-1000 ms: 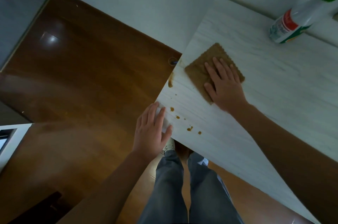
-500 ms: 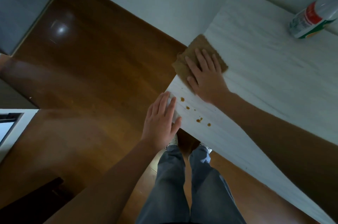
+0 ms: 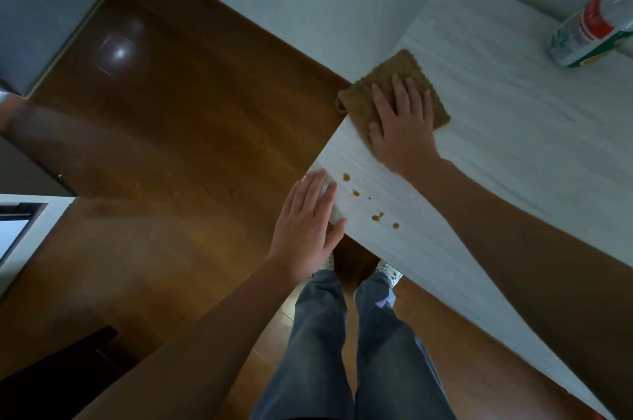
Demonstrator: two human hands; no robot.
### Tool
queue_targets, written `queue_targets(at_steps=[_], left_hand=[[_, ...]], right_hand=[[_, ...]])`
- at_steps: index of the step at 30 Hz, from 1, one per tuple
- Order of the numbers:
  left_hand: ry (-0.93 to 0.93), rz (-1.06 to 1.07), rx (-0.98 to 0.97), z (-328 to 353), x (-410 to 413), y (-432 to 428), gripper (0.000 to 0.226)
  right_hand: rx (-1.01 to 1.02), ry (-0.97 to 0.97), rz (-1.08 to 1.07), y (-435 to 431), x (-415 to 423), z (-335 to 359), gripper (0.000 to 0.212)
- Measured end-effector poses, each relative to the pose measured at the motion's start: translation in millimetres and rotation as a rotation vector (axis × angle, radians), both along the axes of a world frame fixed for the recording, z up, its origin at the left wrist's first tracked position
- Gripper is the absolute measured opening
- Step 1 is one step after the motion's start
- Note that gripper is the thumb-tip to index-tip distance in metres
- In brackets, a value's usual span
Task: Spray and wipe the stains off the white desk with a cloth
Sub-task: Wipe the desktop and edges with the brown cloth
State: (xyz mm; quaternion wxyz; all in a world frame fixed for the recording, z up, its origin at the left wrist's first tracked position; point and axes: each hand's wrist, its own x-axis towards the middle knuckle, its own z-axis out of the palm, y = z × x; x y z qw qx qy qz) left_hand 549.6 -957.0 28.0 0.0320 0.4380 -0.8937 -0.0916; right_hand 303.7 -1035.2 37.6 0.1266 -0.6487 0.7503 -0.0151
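The cloth (image 3: pixel 397 64), a brown square with a coarse nap and a scalloped border, is lying flat on the white desk (image 3: pixel 513 152) at its left edge, with one corner hanging slightly past that edge. It is judged to be light, soft and limp: it is conforming to the surface, and it would probably bunch or fold if pushed from one edge alone. The recommended hold is therefore a flat palm over its centre, with pressure spread across the fabric. The right hand (image 3: pixel 404 124) is doing exactly this, pressing down with straight, moderately spread fingers and curling around nothing. The nap is expected to be giving useful friction on the smooth desktop, though any sprayed patch may be letting the cloth slide more freely. The stains (image 3: pixel 376 216), a scatter of small brown spots, are sitting near the desk's near corner, apart from the cloth and between the two hands; they are not yet wiped. The left hand (image 3: pixel 305 227) is resting on that corner with fingers straight and close together, apparently bracing the body. The spray bottle (image 3: pixel 589 35) is standing well apart at the far right of the desk, untouched by either hand.
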Motion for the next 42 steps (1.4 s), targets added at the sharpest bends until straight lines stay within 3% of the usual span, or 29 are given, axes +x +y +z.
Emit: queue_targets(at_steps=[2,7,10,18,25,33,38,42], left_hand=[[0.01,-0.003,0.001,-0.8,0.9,-0.4,0.064],[-0.018,-0.035,0.017,1.9,4.2,-4.2,0.065],[-0.022,-0.048,0.028,2.7,4.1,-4.4,0.066],[-0.003,-0.046,-0.01,-2.8,5.7,-4.2,0.066],[0.011,-0.059,-0.019,-10.5,8.1,-5.3,0.067],[0.033,-0.196,0.023,2.6,19.6,2.9,0.053],[0.011,-0.258,0.08,9.3,30.6,9.5,0.051],[0.005,-0.298,0.091,14.6,33.0,2.7,0.051]], right_hand=[[-0.001,0.011,-0.027,-0.1,20.5,-3.0,0.06],[-0.006,0.017,0.249,60.1,22.1,-7.2,0.06],[0.018,0.006,0.305,106.2,5.3,-10.2,0.059],[0.032,-0.031,0.198,131.0,-59.2,0.9,0.059],[0.004,-0.043,-0.191,54.0,-18.6,-3.5,0.062],[0.044,-0.063,0.149,146.4,11.9,2.7,0.061],[0.081,-0.06,0.097,205.6,-1.5,6.2,0.062],[0.057,-0.123,-0.001,190.7,2.9,7.8,0.063]])
